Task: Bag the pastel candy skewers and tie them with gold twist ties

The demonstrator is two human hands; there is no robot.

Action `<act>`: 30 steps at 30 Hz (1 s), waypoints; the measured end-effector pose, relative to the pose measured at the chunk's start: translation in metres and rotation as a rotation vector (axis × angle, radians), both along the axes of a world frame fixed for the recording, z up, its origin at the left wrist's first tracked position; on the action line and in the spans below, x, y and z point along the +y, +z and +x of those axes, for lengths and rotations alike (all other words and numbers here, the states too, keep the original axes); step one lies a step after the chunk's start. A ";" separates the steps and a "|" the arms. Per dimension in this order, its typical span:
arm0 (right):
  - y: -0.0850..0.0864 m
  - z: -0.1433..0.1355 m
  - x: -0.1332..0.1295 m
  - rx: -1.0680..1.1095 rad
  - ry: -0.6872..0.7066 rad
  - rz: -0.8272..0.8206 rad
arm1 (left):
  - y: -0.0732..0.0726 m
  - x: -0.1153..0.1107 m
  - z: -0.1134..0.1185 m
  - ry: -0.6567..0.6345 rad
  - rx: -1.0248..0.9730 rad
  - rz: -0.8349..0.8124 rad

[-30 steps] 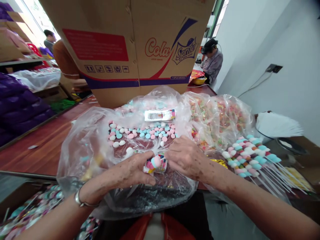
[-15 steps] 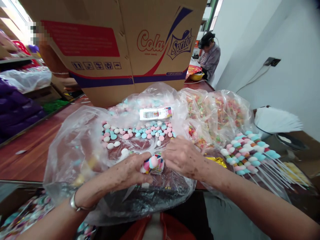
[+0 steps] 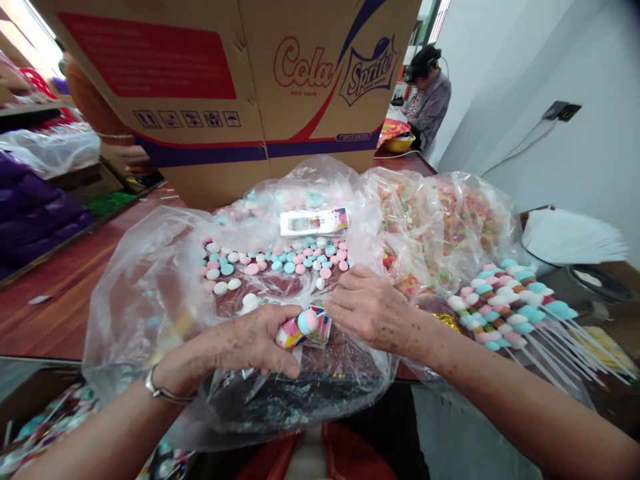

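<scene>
A person's two bare hands work close together near the middle of the near edge of a reddish-brown wooden table (image 3: 55, 320). The left hand (image 3: 255, 339), with a silver metal bangle (image 3: 167, 390) on its wrist, clasps a candy stick (image 3: 309, 321) of rounded pink and pale-blue pieces with a bright printed wrap. The right hand (image 3: 370, 310) curls its fingers just beside the tip; whether they pinch anything is hidden. Multicoloured printed cards (image 3: 320, 335) lie beneath. Beyond the hands, loose pink, white and blue round candies (image 3: 290, 257) spill from a clear plastic bag (image 3: 145, 267), topped by glossy white printed labels (image 3: 314, 222). Toward the right edge lie pastel candy skewers (image 3: 505, 300) on white sticks. Behind, a tall brown cardboard carton (image 3: 200, 73) stands on the table.
</scene>
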State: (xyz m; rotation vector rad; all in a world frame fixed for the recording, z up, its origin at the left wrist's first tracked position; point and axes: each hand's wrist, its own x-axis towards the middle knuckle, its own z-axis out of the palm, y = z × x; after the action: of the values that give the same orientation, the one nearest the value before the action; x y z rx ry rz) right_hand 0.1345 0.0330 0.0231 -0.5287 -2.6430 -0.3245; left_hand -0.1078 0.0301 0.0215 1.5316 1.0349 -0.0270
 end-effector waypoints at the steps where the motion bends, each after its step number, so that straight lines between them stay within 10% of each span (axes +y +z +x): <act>1: -0.001 0.000 0.000 -0.008 0.004 0.003 | -0.001 0.000 0.000 -0.005 0.019 0.029; 9: -0.008 -0.008 -0.013 0.126 -0.088 -0.310 | -0.014 -0.002 -0.001 -0.091 0.176 0.583; 19: 0.000 -0.011 -0.020 0.127 -0.380 -0.953 | -0.022 -0.013 -0.009 -0.085 0.259 0.839; 26: -0.011 -0.010 -0.015 0.168 -0.179 -0.248 | -0.010 -0.010 -0.002 -0.045 0.052 0.504; 30: -0.008 0.000 -0.008 0.095 -0.111 -0.127 | -0.005 -0.004 -0.007 -0.100 -0.008 0.340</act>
State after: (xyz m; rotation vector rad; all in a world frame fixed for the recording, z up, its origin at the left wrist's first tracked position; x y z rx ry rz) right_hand 0.1341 0.0253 0.0151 -0.7155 -2.5596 -0.1611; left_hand -0.1150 0.0261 0.0163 1.8889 0.9908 0.0902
